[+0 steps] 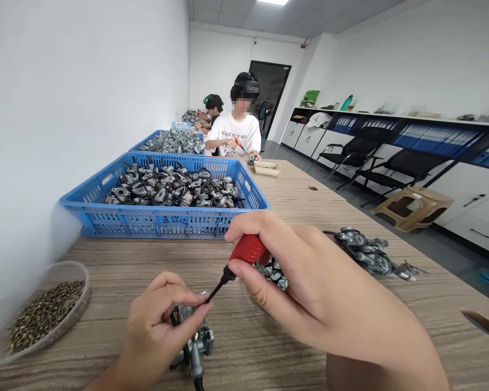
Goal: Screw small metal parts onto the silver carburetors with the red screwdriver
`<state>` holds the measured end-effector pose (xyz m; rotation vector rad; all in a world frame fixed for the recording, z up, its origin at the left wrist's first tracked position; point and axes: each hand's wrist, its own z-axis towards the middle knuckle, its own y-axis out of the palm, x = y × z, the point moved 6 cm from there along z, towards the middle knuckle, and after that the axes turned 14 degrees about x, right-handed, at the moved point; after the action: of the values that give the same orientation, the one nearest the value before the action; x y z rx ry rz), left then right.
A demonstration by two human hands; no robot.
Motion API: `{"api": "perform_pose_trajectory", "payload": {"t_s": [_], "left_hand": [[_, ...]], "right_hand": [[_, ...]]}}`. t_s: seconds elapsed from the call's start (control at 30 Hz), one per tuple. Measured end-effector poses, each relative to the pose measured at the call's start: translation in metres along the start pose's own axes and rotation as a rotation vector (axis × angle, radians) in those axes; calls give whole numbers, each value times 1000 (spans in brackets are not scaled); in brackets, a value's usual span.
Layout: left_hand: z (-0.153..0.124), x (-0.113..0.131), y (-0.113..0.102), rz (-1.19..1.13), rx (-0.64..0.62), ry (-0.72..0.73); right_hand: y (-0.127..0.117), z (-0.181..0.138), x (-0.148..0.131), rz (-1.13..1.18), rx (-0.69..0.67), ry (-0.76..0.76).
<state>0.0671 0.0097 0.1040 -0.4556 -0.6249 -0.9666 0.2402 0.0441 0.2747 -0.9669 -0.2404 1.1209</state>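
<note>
My right hand (305,277) is wrapped round the red handle of a screwdriver (248,250), whose dark shaft slants down to the left. At its tip, the thumb and forefinger of my left hand (158,315) are pinched together; what lies between them is too small to make out. Just under my left fingers a metal carburetor (196,347) lies on the wooden table (277,353), partly covered by that hand. Behind my right hand, more carburetors (273,271) show in part.
A clear tub of small screws (44,315) stands at the left by the wall. A blue crate (167,220) full of carburetors is ahead, another crate (171,142) behind it. More carburetors (367,252) lie at right. Across the table a co-worker (238,127) holds a red-handled screwdriver.
</note>
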Motion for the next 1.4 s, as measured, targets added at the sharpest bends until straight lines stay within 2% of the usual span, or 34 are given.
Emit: {"api": "perform_pose_trajectory", "payload": {"t_s": [0.37, 0.7, 1.27, 1.4], "left_hand": [[-3, 1, 3, -4, 31, -19], [-1, 2, 6, -10, -4, -44], [-6, -1, 6, 28, -100, 0], [0, -1, 2, 23, -81, 35]], "right_hand": [[-6, -4, 4, 45, -30, 22], [-9, -1, 9, 25, 27, -6], [-11, -1, 12, 36, 12, 17], [-13, -1, 14, 15, 19, 34]]}}
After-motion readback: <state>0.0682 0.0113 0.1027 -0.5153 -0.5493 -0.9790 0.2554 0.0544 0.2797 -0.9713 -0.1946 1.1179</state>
